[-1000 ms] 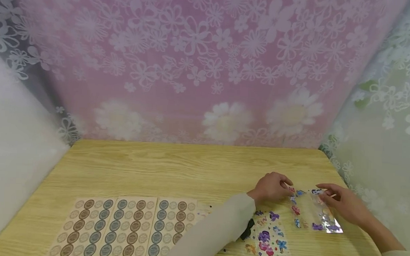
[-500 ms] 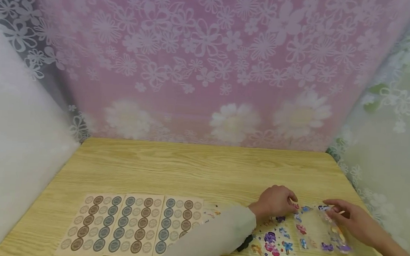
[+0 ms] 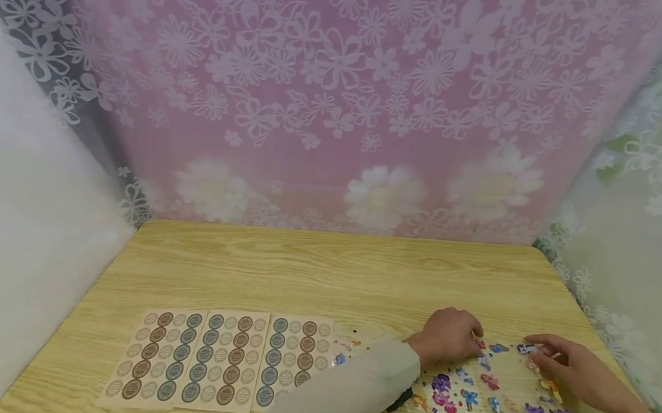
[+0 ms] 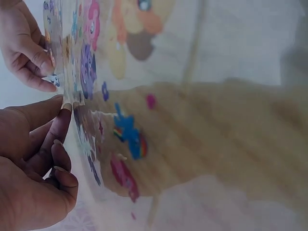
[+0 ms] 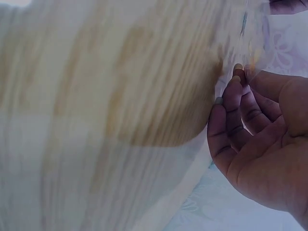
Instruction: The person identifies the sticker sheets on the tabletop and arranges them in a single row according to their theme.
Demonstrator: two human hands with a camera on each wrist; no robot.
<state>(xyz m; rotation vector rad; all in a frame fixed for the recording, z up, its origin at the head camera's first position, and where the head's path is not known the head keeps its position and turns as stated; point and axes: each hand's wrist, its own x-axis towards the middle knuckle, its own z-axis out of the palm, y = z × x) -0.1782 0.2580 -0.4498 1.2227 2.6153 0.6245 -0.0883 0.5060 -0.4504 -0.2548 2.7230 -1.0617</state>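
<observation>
A clear sticker sheet (image 3: 514, 379) printed with colourful cartoon ponies around a see-through middle stretches between both hands at the right of the table. My left hand (image 3: 450, 336) pinches its far left corner. The far right corner is pinched between the thumb and fingers of my right hand (image 3: 576, 372); in the right wrist view that hand (image 5: 264, 139) holds the clear film at its edge. Just left of it lies a second pony sticker sheet (image 3: 456, 397), which the held sheet's left edge meets in the head view. My left forearm hides part of this second sheet.
Three beige sheets of round brown and blue stickers (image 3: 152, 359) lie in a row at the left front. Another clear sheet with small stickers (image 3: 353, 343) shows partly behind the left sleeve (image 3: 351, 386). Floral curtains (image 3: 368, 109) hang around the wood-grain table (image 3: 306, 273).
Both hands have brought the sheet nearer the table's front edge, beside the second pony sheet. Its glossy near right corner now shows less glare. The head view has shifted slightly.
</observation>
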